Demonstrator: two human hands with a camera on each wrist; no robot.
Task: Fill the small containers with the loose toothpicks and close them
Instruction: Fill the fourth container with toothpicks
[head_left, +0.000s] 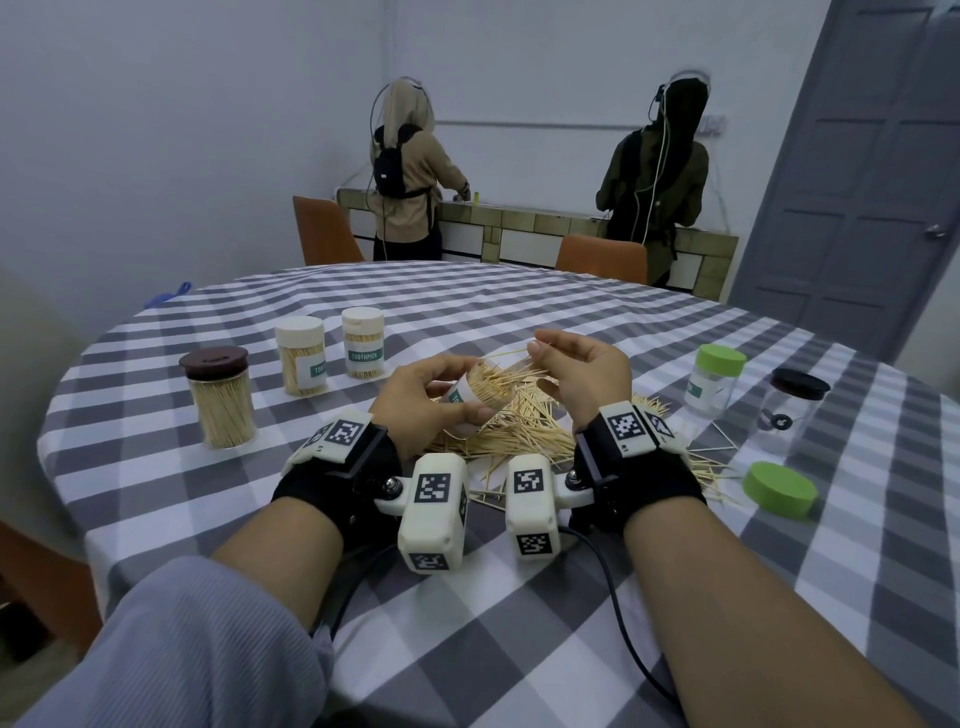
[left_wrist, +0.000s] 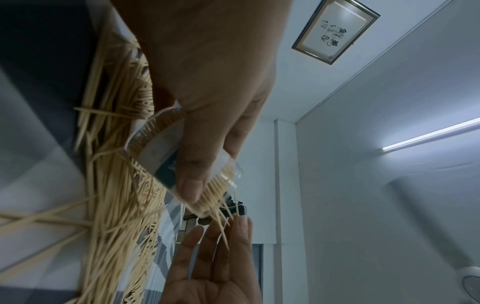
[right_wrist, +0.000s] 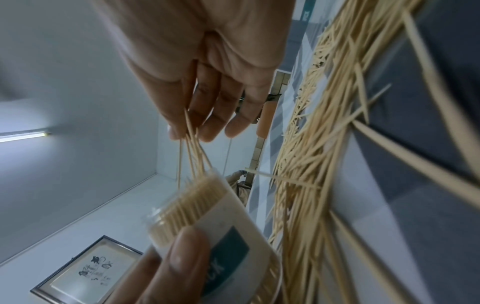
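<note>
My left hand (head_left: 441, 392) grips a small clear container (head_left: 470, 397) with a white and green label, tilted with its open mouth toward the right and packed with toothpicks. In the left wrist view the container (left_wrist: 166, 156) lies under my thumb. My right hand (head_left: 561, 364) pinches a few toothpicks (right_wrist: 193, 152) whose far ends reach into the container's mouth (right_wrist: 197, 197). Beneath both hands a heap of loose toothpicks (head_left: 524, 426) spreads over the checked tablecloth (head_left: 519, 597).
On the left stand a brown-lidded jar (head_left: 221, 397) and two white-capped containers (head_left: 301, 356) (head_left: 362, 343), all full. On the right are an empty green-capped container (head_left: 714, 382), an empty black-lidded jar (head_left: 792, 405) and a loose green lid (head_left: 779, 489). Two people stand at the far counter.
</note>
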